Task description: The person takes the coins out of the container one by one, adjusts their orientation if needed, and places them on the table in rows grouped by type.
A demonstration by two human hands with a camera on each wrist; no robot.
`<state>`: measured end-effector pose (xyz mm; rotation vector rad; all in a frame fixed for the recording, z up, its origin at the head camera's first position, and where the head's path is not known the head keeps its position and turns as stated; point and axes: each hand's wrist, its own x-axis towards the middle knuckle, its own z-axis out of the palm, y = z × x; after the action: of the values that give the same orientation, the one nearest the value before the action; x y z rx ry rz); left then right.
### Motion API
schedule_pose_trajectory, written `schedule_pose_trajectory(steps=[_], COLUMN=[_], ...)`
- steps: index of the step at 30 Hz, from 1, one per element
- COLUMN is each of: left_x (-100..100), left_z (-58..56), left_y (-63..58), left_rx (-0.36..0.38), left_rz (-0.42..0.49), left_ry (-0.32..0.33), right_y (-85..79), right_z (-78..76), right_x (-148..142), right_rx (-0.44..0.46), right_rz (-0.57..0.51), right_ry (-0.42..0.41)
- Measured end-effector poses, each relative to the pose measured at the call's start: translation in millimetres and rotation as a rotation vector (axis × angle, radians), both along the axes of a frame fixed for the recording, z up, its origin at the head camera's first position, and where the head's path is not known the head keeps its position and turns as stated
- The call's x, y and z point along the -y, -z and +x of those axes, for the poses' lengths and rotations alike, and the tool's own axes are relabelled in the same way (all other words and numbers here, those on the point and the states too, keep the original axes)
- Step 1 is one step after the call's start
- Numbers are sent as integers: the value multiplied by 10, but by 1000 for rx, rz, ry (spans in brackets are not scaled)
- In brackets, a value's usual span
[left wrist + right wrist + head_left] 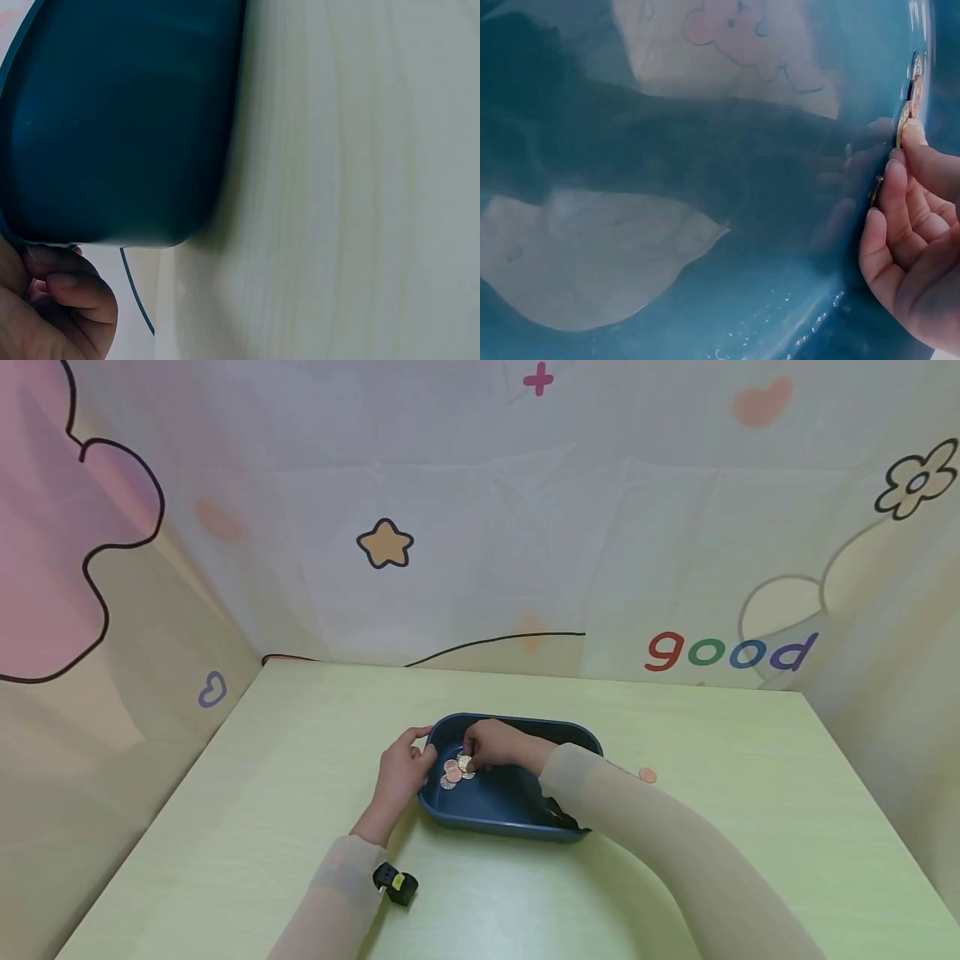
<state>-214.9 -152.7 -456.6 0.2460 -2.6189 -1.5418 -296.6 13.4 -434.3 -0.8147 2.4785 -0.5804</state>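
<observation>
A dark blue plastic basin (487, 803) with rounded corners stands on the table. My left hand (402, 771) grips its left end, thumb at the rim; in the left wrist view the fingers (79, 292) curl against the outside of the basin wall. Inside the basin, my right hand (497, 743) pinches a gold-coloured coin (903, 124) between thumb and fingertips. Several copper and silvery coins (452, 772) lie in a loose cluster on the basin floor beside that hand. The right forearm crosses over the basin's right side and hides part of it.
A single copper coin (648, 774) lies on the pale wooden table (315, 727), right of the basin. A patterned cloth (480, 543) hangs behind and at both sides. A small black device (396, 883) sits on the left wrist.
</observation>
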Motion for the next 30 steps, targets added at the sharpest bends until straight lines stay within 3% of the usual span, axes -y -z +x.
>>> schedule_pose_trajectory(steps=[14, 24, 30], left_x=[-13, -18, -22], left_z=[13, 13, 15], left_y=[-12, -23, -24], left_rx=[-5, -16, -3], left_rz=[-11, -12, -16], left_ry=[4, 4, -9], right_y=[-104, -445, -646], right_z=[-63, -14, 44], right_x=[-56, -165, -313], right_rx=[53, 109, 70], right_rz=[36, -39, -67], right_ry=[-48, -14, -17])
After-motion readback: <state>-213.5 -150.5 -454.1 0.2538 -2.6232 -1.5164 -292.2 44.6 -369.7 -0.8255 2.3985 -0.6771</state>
